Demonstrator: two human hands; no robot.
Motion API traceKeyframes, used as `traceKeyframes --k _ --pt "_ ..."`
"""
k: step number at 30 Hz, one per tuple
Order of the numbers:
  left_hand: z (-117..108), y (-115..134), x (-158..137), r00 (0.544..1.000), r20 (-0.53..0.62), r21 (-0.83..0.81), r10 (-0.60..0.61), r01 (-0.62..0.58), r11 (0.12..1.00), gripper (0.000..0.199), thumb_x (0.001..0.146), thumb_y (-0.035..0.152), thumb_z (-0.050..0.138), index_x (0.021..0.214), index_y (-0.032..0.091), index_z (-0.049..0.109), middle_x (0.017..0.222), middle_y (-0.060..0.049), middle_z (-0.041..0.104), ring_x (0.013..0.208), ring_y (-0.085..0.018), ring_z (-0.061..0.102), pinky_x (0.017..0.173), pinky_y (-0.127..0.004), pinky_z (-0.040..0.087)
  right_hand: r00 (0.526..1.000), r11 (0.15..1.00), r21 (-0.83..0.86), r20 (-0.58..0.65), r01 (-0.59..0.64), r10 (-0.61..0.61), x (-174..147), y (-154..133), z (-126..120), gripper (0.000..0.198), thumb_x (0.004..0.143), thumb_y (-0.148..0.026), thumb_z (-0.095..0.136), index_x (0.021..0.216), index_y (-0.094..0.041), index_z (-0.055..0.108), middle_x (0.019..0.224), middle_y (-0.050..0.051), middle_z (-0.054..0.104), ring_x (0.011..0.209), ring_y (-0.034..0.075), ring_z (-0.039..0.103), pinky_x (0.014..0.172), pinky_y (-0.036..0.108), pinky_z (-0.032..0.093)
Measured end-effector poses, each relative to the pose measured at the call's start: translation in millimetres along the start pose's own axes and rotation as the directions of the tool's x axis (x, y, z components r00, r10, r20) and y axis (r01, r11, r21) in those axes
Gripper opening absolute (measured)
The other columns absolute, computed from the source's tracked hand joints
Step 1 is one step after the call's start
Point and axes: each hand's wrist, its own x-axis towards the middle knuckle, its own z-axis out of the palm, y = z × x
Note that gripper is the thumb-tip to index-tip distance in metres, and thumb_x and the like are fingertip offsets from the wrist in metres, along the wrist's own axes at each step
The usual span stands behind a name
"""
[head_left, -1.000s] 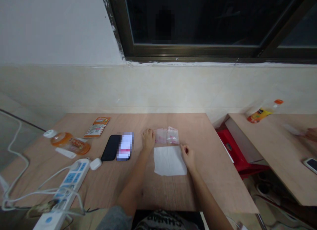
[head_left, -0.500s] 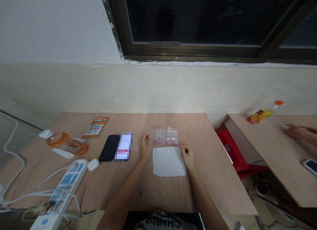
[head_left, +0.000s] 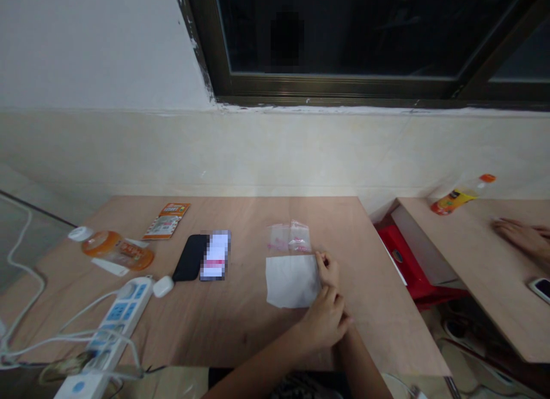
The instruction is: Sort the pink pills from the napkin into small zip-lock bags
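Note:
A white tissue [head_left: 293,281] lies spread flat on the table in front of me. My right hand [head_left: 329,268] is closed at the upper right corner of the tissue, its thumb and forefinger pinched there. Across my right wrist lies my left hand [head_left: 325,317], with its fingers curled round the wrist. It covers the tissue's lower right corner. Just beyond the tissue rests a clear plastic bag [head_left: 289,237] with pink print.
Left of me are a black phone [head_left: 190,257], a lit phone [head_left: 215,256], a white earbud case [head_left: 163,286], a power strip [head_left: 122,313], an orange drink bottle [head_left: 118,249] and an orange packet [head_left: 167,221]. Another person's hand [head_left: 519,236] rests on the right-hand table near a bottle [head_left: 458,197].
My left hand has moved right, from beside the plastic bag across the tissue onto my right wrist. My right hand stays at the tissue's corner. The other person's hand has shifted slightly.

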Motion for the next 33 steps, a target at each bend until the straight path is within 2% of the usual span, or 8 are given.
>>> traceKeyframes --k 5,11,13,15,19,28,30,33 --pt "14 22 -16 0.995 0.095 0.018 -0.032 0.03 0.999 0.047 0.088 0.043 0.054 0.117 0.006 0.057 0.119 -0.021 0.054 0.119 -0.034 0.041 0.106 -0.046 0.035 1.0 0.998 0.056 -0.009 0.006 -0.006 -2 -2 0 0.045 0.083 -0.059 0.051 0.062 -0.019 0.052 0.056 -0.003 0.049 0.057 0.014 0.044 0.056 0.026 0.035" --pt "22 27 -38 0.963 0.262 -0.23 0.059 0.003 0.973 0.055 0.077 0.058 0.063 0.112 0.015 0.06 0.12 -0.014 0.053 0.112 -0.029 0.048 0.1 -0.04 0.042 0.999 0.998 0.054 -0.031 0.019 -0.017 -2 -4 -1 0.046 0.083 -0.058 0.052 0.059 -0.019 0.049 0.055 -0.003 0.047 0.057 0.014 0.044 0.057 0.026 0.036" --pt "12 22 -37 0.966 0.256 -0.286 0.017 0.059 0.956 0.045 0.081 0.053 0.061 0.109 0.018 0.06 0.119 -0.01 0.052 0.109 -0.026 0.05 0.098 -0.038 0.043 1.0 0.998 0.058 -0.029 0.012 -0.011 -2 -5 -1 0.045 0.083 -0.058 0.052 0.06 -0.019 0.051 0.055 -0.003 0.048 0.057 0.014 0.045 0.057 0.025 0.036" --pt "0 16 -32 0.979 0.183 -0.298 -0.085 0.138 0.944 0.039 0.084 0.044 0.058 0.113 0.019 0.058 0.122 -0.009 0.049 0.112 -0.024 0.049 0.101 -0.038 0.041 1.0 0.998 0.061 -0.028 0.005 -0.003 -1 -8 -1 0.045 0.083 -0.057 0.052 0.062 -0.018 0.053 0.056 -0.002 0.05 0.057 0.014 0.045 0.056 0.025 0.036" --pt "-9 14 -28 0.984 0.114 -0.325 -0.136 0.167 0.931 0.042 0.081 0.035 0.062 0.119 0.018 0.053 0.128 -0.01 0.044 0.124 -0.026 0.04 0.11 -0.041 0.032 0.999 0.998 0.062 -0.034 0.003 -0.001 -2 -12 -1 0.044 0.083 -0.056 0.052 0.062 -0.018 0.054 0.055 -0.002 0.05 0.055 0.014 0.045 0.054 0.025 0.036" --pt "-6 27 -52 0.909 0.416 -0.49 -0.011 0.234 0.84 0.044 0.074 0.053 0.068 0.105 0.023 0.063 0.118 -0.006 0.051 0.109 -0.025 0.052 0.099 -0.041 0.043 0.999 0.998 0.059 -0.039 0.018 -0.016 -2 -11 -2 0.045 0.083 -0.057 0.051 0.058 -0.02 0.047 0.053 -0.004 0.044 0.054 0.013 0.042 0.053 0.025 0.033" --pt "-9 20 -48 0.926 0.374 -0.484 -0.05 0.24 0.841 0.045 0.075 0.051 0.067 0.111 0.023 0.061 0.116 -0.005 0.053 0.106 -0.023 0.053 0.096 -0.039 0.044 0.999 0.998 0.057 -0.044 0.022 -0.02 -2 -12 -1 0.046 0.083 -0.058 0.052 0.058 -0.02 0.048 0.053 -0.004 0.044 0.053 0.013 0.043 0.053 0.025 0.033" --pt "-11 7 -35 0.968 0.204 -0.475 -0.149 0.231 0.849 0.053 0.078 0.039 0.065 0.126 0.023 0.05 0.129 -0.007 0.047 0.118 -0.025 0.047 0.104 -0.041 0.038 0.999 0.998 0.064 -0.043 0.018 -0.015 -1 -13 -1 0.046 0.083 -0.058 0.052 0.06 -0.018 0.052 0.055 -0.003 0.048 0.054 0.013 0.044 0.053 0.025 0.034"
